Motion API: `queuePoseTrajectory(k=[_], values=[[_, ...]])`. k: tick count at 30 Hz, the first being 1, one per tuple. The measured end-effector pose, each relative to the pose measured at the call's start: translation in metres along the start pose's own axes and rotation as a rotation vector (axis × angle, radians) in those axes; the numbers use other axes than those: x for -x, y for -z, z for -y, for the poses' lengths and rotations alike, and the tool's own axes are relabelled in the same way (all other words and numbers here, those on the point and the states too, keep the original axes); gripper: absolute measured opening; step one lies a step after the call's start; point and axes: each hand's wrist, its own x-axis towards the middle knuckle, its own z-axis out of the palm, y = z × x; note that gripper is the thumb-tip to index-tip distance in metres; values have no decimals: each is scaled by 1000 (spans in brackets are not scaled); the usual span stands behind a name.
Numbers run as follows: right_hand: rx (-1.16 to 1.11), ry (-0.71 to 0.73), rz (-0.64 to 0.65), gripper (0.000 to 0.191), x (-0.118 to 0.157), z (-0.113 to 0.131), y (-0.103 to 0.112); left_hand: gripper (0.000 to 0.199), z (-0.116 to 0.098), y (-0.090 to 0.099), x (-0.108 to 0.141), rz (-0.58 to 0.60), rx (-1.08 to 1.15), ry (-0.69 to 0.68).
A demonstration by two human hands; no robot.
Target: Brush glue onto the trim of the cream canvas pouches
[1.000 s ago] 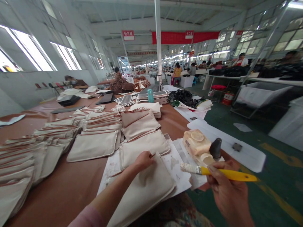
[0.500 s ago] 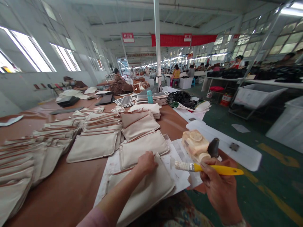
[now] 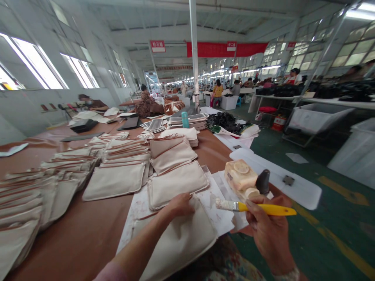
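Note:
My left hand (image 3: 179,205) rests on a cream canvas pouch (image 3: 175,238), which lies on a sheet of glue-stained white paper (image 3: 218,212). My right hand (image 3: 268,234) is closed around the yellow handle of a paintbrush (image 3: 258,208), whose bristles are caked white. The bristles point left, a short way from the pouch. Just beyond the brush stands a crusted, cream-coloured glue-covered block (image 3: 240,175) with round discs on it. A dark cone-shaped rubber tool head (image 3: 263,182) stands beside it, its lower part hidden behind my right hand.
Rows of canvas pouches (image 3: 114,181) cover the brown work table (image 3: 88,230). A white board (image 3: 281,175) lies at the table's right end. Beyond are a teal bottle (image 3: 185,119), black material (image 3: 224,122), seated co-workers (image 3: 145,103), white bins, and a green floor.
My right hand and the brush have shifted left. My left hand has slid slightly down the pouch. The whole view has moved a little.

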Motion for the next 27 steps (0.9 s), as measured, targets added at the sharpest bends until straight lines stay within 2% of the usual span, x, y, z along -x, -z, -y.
queuePoseTrajectory(k=[5,10,15,21,27], values=[[36,67,-5,26,-6,3,-3,52,3,5,18,-14,314,-42],[77,105,51,25,-12,4,-14,47,-1,7,46,69,528,-116],[170,168,91,21,-3,3,-22,36,-14,13,68,46,673,-116],[360,218,207,23,5,-1,-35,36,-31,23,91,24,802,-170],[420,288,140,19,5,9,-34,31,-31,21,92,-32,729,-213]])
